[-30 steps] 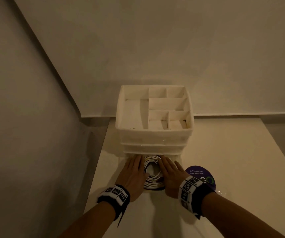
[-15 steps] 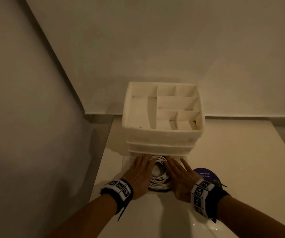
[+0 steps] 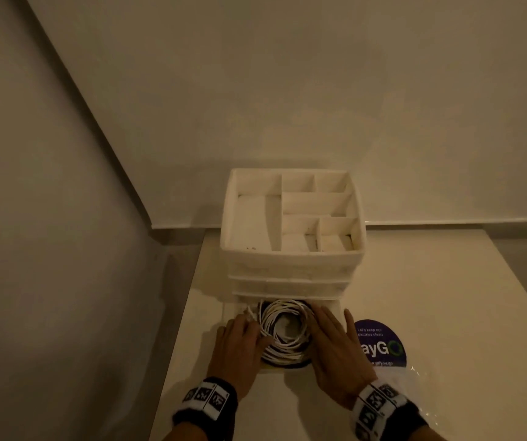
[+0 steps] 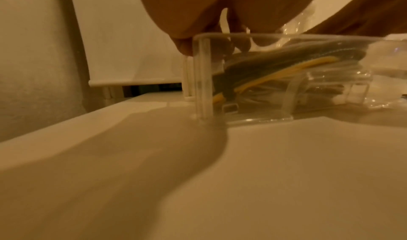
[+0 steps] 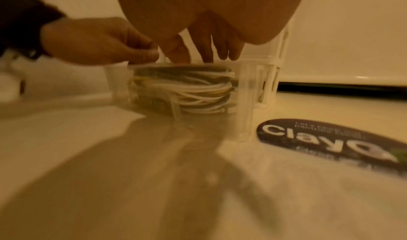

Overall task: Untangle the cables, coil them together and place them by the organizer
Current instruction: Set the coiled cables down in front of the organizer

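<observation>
The coil of white, black and yellow cables (image 3: 287,348) (image 5: 198,90) (image 4: 286,64) lies in the clear bottom drawer (image 3: 335,308) (image 5: 244,101), pulled out of the white organizer (image 3: 291,259). My left hand (image 3: 240,348) (image 5: 99,41) is at the coil's left side, fingers curled down onto the strands, and a white strand runs between them in the left wrist view. My right hand (image 3: 338,348) (image 5: 209,40) lies along the coil's right side with straight fingers reaching into the drawer.
A round purple sticker (image 3: 380,343) (image 5: 330,139) is on the white table right of the drawer, with crinkled clear plastic (image 3: 415,386) just in front of it. The table's left edge (image 3: 173,361) runs beside a wall. The organizer stands against the back wall.
Both hands have slid back toward me and apart, so more of the coil shows. My left fingers, straight before, now curl onto the coil's left side.
</observation>
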